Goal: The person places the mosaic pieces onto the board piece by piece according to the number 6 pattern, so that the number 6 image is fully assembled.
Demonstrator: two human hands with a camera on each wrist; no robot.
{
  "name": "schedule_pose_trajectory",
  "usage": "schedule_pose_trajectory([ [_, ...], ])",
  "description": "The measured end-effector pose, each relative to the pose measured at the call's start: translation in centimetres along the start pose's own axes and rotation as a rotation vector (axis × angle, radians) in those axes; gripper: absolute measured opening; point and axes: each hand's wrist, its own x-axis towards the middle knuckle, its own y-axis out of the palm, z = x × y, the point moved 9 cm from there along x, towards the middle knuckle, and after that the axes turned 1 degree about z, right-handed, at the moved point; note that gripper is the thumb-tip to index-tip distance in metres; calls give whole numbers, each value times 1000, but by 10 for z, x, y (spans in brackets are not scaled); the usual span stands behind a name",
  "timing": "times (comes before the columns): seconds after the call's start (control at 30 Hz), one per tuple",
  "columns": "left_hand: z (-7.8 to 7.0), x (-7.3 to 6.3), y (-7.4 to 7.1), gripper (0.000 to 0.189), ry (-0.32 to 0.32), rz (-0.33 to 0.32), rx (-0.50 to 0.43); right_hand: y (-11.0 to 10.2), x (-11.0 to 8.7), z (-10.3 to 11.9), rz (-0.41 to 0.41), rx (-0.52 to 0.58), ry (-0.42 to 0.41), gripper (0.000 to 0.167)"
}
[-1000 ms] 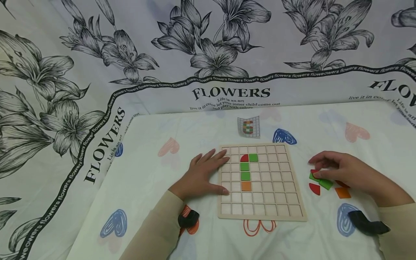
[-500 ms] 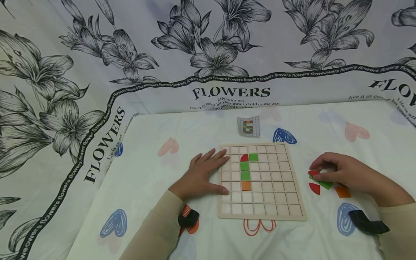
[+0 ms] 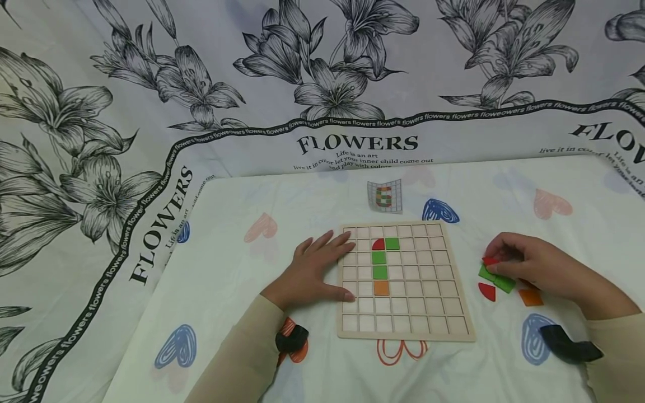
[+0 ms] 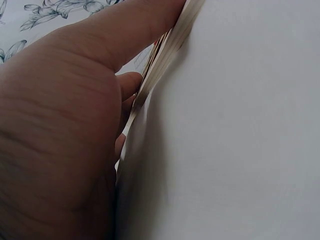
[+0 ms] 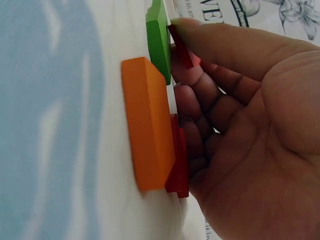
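Observation:
My left hand rests at the left edge of a gridded wooden board, fingers spread and straight, with fingertips and thumb on its rim. On the board sit a red quarter-round tile, a green square tile, two more green squares below, and an orange tile. Right of the board, my right hand pinches a red tile between thumb and index finger. Under these fingertips lie green tiles. Beside them are a loose red quarter-round and an orange tile; further red tiles lie beneath the palm.
A small pattern card with a coloured figure on a grid lies behind the board. The table cloth is white with printed hearts. A flower-print cloth hangs behind. Black straps show at both wrists.
My right hand shifts slightly over the loose tiles, and the red tile at its fingertips now shows tilted above the green ones. The left hand and the tiles on the board stay put.

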Motion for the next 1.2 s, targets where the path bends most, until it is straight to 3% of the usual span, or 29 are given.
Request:
schedule_pose_trajectory([
  [0.2, 0, 0, 0, 108, 2, -1, 0, -2, -1, -1, -7, 1, 6, 25],
  [0.33, 0, -1, 0, 107, 2, -2, 1, -7, -2, 0, -59, 23, 8, 17],
  [0.53, 0, -1, 0, 107, 5, -4, 3, -15, -4, 1, -132, 38, 15, 23],
  [0.77, 1, 0, 1, 108, 6, -9, 5, -18, -4, 1, -165, 96, 34, 17],
  [0.97, 0, -1, 0, 107, 5, -5, 5, -19, -5, 8, -182, 136, 13, 32],
  [1.2, 0, 0, 0, 107, 8, -7, 8, -16, -6, 16, -176, 223, -62, 18],
])
